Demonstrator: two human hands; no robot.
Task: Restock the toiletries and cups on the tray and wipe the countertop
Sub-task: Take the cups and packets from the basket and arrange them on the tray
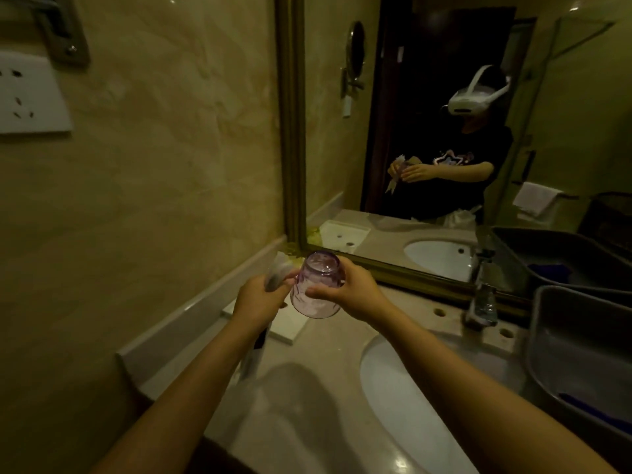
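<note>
A purple see-through cup (316, 285) is held upside down above the counter, its base toward the mirror. My right hand (352, 292) grips its side. My left hand (260, 295) is closed on a thin clear plastic wrapper (277, 271) that sticks up beside the cup and hangs down under my wrist. A white flat tray (290, 328) lies on the beige countertop (307, 405) below both hands, by the left wall, mostly hidden by them.
An oval white sink (410, 405) is set in the counter at the right, with a chrome tap (482, 302) behind it. A grey plastic bin (581, 354) holding something blue stands far right. A framed mirror (444, 131) covers the back wall; a socket plate (30, 94) is on the left wall.
</note>
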